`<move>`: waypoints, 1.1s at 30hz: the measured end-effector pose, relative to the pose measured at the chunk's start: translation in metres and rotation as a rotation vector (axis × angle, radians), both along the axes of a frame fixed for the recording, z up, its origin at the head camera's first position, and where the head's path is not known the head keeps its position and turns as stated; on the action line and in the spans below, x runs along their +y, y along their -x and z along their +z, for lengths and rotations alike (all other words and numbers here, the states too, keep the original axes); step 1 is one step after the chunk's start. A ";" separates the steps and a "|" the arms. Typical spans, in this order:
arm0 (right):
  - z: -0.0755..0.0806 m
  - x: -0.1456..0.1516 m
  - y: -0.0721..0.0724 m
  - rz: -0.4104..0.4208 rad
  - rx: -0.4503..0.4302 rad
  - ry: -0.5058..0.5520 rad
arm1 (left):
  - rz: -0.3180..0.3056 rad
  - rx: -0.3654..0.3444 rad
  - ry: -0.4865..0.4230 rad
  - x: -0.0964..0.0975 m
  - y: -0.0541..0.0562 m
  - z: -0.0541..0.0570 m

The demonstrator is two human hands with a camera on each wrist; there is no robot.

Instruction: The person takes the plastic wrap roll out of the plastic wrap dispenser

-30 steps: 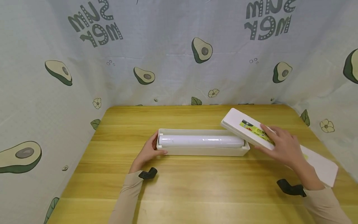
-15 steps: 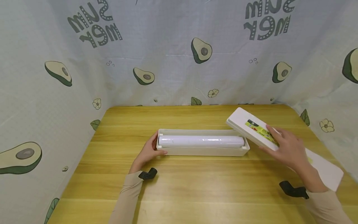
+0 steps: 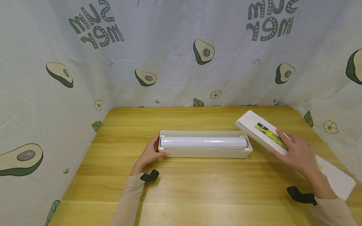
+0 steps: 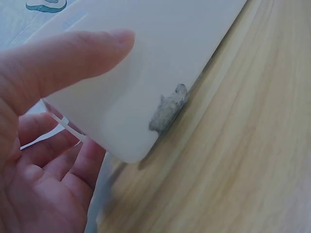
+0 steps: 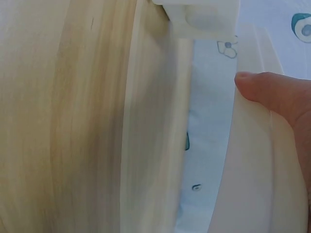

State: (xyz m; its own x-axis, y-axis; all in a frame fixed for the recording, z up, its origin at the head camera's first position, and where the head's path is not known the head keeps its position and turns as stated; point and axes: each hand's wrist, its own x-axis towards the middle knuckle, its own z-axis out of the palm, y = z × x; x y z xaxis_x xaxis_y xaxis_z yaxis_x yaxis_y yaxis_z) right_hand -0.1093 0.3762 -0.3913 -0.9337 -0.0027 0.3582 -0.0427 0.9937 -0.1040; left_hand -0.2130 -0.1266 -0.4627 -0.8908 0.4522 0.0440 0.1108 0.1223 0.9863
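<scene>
A long white box [image 3: 205, 153] stands open-topped on the table, and a roll of plastic film [image 3: 203, 143] lies along its inside. My left hand [image 3: 150, 153] grips its left end, thumb on the front wall and fingers around the end; the left wrist view shows a grey patch [image 4: 167, 109] low on the box wall. Off to the right, my right hand [image 3: 299, 155] holds the long white lid [image 3: 250, 125], slanted, with a yellow-green label [image 3: 270, 135] on top. The thumb [image 5: 272, 90] presses the lid's side in the right wrist view. The lid is apart from the box.
The wooden table [image 3: 212, 188] spreads around the box. A white curtain [image 3: 172, 37] with avocado prints hangs behind the table and along both sides.
My right hand has carried the lid rightward and slightly toward me, from over the box's right end to beside it. My left hand and the box have stayed put.
</scene>
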 end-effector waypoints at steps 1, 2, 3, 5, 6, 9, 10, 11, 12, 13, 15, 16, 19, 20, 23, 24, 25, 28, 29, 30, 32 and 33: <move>0.000 0.001 0.000 -0.004 -0.003 0.002 | 0.000 0.000 0.001 0.000 0.000 0.000; -0.001 0.002 0.000 -0.010 -0.012 0.005 | 0.001 0.000 0.003 0.000 0.000 0.000; -0.002 0.003 0.000 -0.016 -0.019 0.008 | 0.001 0.000 0.003 -0.001 -0.001 0.000; -0.003 0.005 0.000 -0.026 -0.033 0.010 | 0.002 0.000 0.004 -0.001 -0.001 0.000; -0.004 0.006 0.000 -0.032 -0.038 0.011 | 0.000 0.001 0.003 -0.001 -0.001 -0.001; -0.007 0.009 -0.001 -0.047 -0.048 0.008 | -0.002 -0.001 0.002 -0.001 -0.001 -0.001; -0.008 0.010 -0.001 -0.054 -0.050 0.007 | -0.002 -0.002 0.002 -0.001 -0.001 -0.001; -0.009 0.011 -0.002 -0.060 -0.053 0.005 | -0.004 -0.003 0.001 0.000 -0.001 -0.001; -0.009 0.012 -0.002 -0.066 -0.057 0.007 | -0.005 -0.005 -0.001 0.000 -0.001 -0.001; -0.009 0.013 -0.002 -0.074 -0.062 0.007 | -0.004 -0.007 -0.001 0.000 -0.001 -0.001; -0.009 0.014 -0.003 -0.084 -0.071 0.009 | -0.005 -0.007 -0.001 0.000 -0.001 -0.001; -0.009 0.015 -0.003 -0.090 -0.078 0.011 | -0.004 -0.007 -0.001 0.000 -0.001 -0.001; -0.010 0.018 -0.003 -0.103 -0.096 0.015 | -0.004 -0.008 -0.001 0.000 -0.001 -0.001; -0.010 0.019 -0.003 -0.106 -0.099 0.016 | -0.004 -0.009 -0.003 0.000 -0.001 -0.001; -0.011 0.023 -0.004 -0.117 -0.109 0.018 | -0.003 -0.014 -0.002 0.000 -0.002 0.000; -0.011 0.025 -0.004 -0.121 -0.110 0.021 | -0.003 -0.015 -0.001 0.000 -0.002 0.000; -0.012 0.026 -0.004 -0.125 -0.114 0.023 | -0.003 -0.017 0.000 0.000 -0.002 0.000; -0.012 0.029 -0.004 -0.137 -0.125 0.034 | 0.005 -0.013 0.008 0.000 -0.003 0.001; -0.012 0.030 -0.004 -0.140 -0.128 0.039 | 0.008 -0.011 0.012 0.000 -0.003 0.001; -0.012 0.032 -0.003 -0.143 -0.133 0.042 | 0.010 -0.009 0.014 0.000 -0.003 0.001; -0.012 0.034 -0.003 -0.149 -0.141 0.045 | 0.015 -0.007 0.019 0.000 -0.003 0.002; -0.012 0.035 -0.003 -0.150 -0.144 0.046 | 0.015 -0.006 0.020 0.000 -0.003 0.002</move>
